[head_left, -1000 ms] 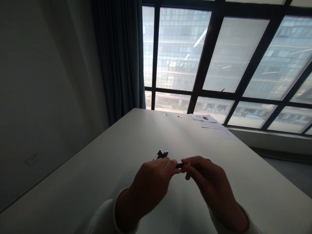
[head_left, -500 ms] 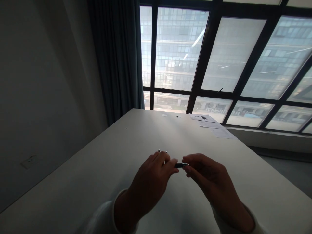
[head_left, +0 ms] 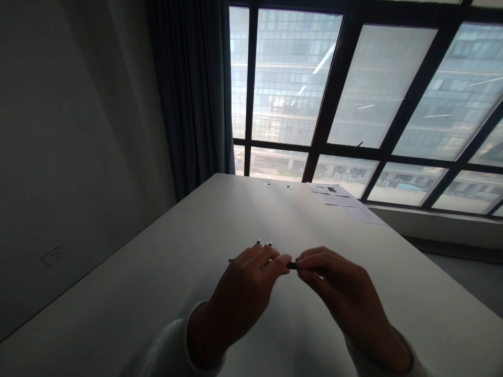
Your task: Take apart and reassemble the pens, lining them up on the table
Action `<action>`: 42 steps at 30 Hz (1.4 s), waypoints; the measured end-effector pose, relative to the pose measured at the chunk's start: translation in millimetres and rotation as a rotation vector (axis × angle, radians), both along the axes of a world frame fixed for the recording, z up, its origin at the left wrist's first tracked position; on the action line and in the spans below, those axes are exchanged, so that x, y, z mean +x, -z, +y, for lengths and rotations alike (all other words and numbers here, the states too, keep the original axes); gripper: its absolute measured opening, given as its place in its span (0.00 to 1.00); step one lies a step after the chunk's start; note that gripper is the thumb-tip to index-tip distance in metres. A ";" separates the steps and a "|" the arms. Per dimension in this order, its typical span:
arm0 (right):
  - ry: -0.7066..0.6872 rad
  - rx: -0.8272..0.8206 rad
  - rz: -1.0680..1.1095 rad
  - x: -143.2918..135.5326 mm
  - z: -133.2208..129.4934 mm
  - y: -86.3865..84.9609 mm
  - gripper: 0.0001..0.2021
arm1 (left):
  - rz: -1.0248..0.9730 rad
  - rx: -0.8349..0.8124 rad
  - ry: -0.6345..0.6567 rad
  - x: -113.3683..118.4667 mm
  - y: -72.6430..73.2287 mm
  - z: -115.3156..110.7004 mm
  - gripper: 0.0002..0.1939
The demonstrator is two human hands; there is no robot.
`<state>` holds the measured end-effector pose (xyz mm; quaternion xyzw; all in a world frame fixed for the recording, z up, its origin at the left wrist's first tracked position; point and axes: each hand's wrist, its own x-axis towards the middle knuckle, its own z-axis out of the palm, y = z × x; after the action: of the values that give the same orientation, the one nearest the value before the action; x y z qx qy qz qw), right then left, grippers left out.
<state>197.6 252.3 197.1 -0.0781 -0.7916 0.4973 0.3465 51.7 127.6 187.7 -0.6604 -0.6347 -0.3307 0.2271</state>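
A dark pen (head_left: 292,265) lies level between my two hands above the white table. My left hand (head_left: 245,288) is closed round its barrel, thumb and forefinger pressed together. My right hand (head_left: 340,285) pinches the pen's right end between thumb and fingertips, and that end is hidden by them. Just beyond the left knuckles show small shiny pointed tips (head_left: 269,244), perhaps of other pens; the hand hides the rest, so I cannot tell whether it holds them. A thin dark end (head_left: 231,261) sticks out to the left of the left hand.
The white table (head_left: 188,241) stretches away to a large dark-framed window (head_left: 291,78). Printed sheets of paper (head_left: 341,200) lie along its far right side. Two round cable holes (head_left: 290,187) sit near the far edge. A dark curtain (head_left: 192,94) and a wall socket (head_left: 52,256) are on the left.
The right fingertips have closed over the pen's pointed end, which showed before. Slightly more of the tips behind the left hand shows, and the view has shifted a little.
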 end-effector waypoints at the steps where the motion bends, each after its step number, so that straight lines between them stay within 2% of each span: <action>1: 0.000 0.008 0.010 0.0 -0.1 0.2 0.03 | -0.006 -0.001 0.005 0.2 0.0 -0.1 0.10; 6: 0.075 -0.035 -0.047 0.3 0.3 3.9 0.12 | -0.013 -0.002 0.008 0.5 0.3 -0.3 0.10; 11: 0.119 0.053 -0.122 1.5 1.4 4.8 0.05 | -0.007 -0.004 0.005 0.3 2.2 -0.4 0.10; 15: 0.079 0.121 -0.050 1.2 2.1 2.4 0.03 | -0.061 -0.023 0.029 0.1 3.0 -0.1 0.10; 19: 0.032 0.112 0.010 0.1 2.9 2.1 0.01 | -0.118 -0.033 0.062 0.4 2.2 -0.5 0.08; 24: 0.043 -0.019 -0.030 0.9 3.5 4.2 0.13 | -0.101 0.012 0.065 0.7 2.5 -0.4 0.08; 27: 0.078 -0.024 -0.087 1.5 4.7 5.1 0.06 | -0.056 0.022 0.043 0.1 3.6 0.1 0.08; 32: 0.078 0.019 -0.099 1.1 6.8 6.0 0.05 | 0.012 0.042 0.023 -1.0 4.2 0.3 0.08; 42: 0.008 0.099 -0.002 1.2 5.3 2.3 0.01 | -0.081 -0.081 0.000 0.4 4.1 1.4 0.08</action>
<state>198.9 257.7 194.8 -0.0647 -0.8154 0.4557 0.3511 52.1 129.0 183.5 -0.6552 -0.6562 -0.3313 0.1743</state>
